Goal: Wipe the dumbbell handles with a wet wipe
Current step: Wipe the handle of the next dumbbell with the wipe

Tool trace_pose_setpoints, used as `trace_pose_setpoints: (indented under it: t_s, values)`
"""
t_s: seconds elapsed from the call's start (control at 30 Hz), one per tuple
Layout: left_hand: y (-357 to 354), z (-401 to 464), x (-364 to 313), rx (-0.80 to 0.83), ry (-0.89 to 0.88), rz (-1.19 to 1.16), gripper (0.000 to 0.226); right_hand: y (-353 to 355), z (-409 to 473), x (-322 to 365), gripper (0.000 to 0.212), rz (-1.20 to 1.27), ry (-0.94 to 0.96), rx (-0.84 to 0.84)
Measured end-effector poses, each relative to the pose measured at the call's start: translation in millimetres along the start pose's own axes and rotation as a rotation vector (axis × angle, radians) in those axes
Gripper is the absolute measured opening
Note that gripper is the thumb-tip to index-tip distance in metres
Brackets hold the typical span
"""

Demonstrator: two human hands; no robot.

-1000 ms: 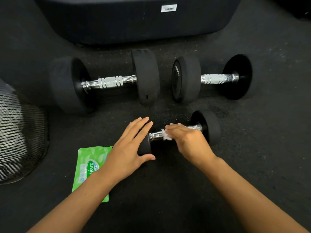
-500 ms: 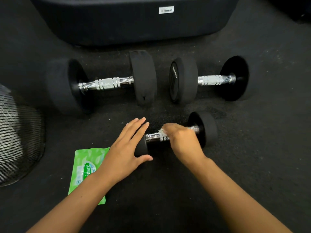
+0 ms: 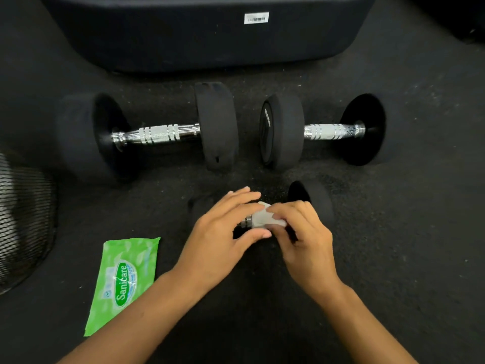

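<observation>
A person kneels or leans over a dark rubber floor (image 3: pixel 393 258) with three dumbbells on it. The largest dumbbell (image 3: pixel 157 134) lies at the far left, its long axis running left to right, chrome handle bare. Beside it, to the right, a medium dumbbell (image 3: pixel 328 131) lies on the same left-to-right line, also untouched by any hand. Nearest the person, the small dumbbell (image 3: pixel 309 200) lies with its axis slightly tilted, its right end pointing a little away from the viewer; most of its handle is hidden under the hands.

The left hand (image 3: pixel 223 232) rests over the small dumbbell's left end, fingers fairly straight, thumb near the bar. The right hand (image 3: pixel 301 237) has its fingers curled, pinching a white wet wipe (image 3: pixel 262 219) against the handle.

Judging by this, wiping of the small handle is under way; whether the two larger handles are already done cannot be told, so the task looks partly complete at most.

A green wipes packet (image 3: pixel 123 282) lies flat at lower left, near a black mesh object (image 3: pixel 23 219).
</observation>
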State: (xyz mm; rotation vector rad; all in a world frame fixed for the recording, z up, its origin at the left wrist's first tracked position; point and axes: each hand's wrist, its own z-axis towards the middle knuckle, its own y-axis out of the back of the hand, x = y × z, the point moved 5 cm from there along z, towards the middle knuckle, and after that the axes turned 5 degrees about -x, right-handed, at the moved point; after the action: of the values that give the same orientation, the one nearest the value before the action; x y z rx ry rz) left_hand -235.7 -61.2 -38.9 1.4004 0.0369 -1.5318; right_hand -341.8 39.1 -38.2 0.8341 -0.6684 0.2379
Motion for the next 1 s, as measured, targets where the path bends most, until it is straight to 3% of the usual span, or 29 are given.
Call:
trace_pose_setpoints:
  t_s: [0.1,0.23,0.33,0.47,0.6,0.73,0.8,0.93,1.0]
  values:
    - [-9,6,-3,-0.028,-0.02,0.04,0.034,2,2,-3,0.028,0.135,-0.17,-0.043]
    - [-30,12,6,0.112,-0.12,0.252,0.019,16,7,-17,0.027,0.096,-0.223,-0.026]
    - [-45,15,7,0.306,-0.07,0.428,0.04,28,13,-37,0.033,-0.109,-0.221,-0.087]
    - [-63,16,12,0.489,-0.011,0.51,0.056,11,6,-62,0.048,-0.184,-0.37,0.067]
    - [-81,17,11,0.444,-0.005,0.388,0.046,5,1,-65,0.05,-0.215,-0.384,0.05]
    - [-72,1,14,0.284,-0.149,0.365,0.042,6,-2,-66,0.05,-0.267,-0.333,0.068]
    - [-74,0,13,0.263,-0.189,0.387,0.044,6,-4,-66,0.049,-0.263,-0.328,0.07]
    - [-81,14,13,0.265,-0.11,0.322,0.039,7,-2,-67,0.049,-0.262,-0.312,0.075]
    - [-78,8,15,0.238,-0.176,0.351,0.04,7,-2,-68,0.049,-0.258,-0.307,0.091]
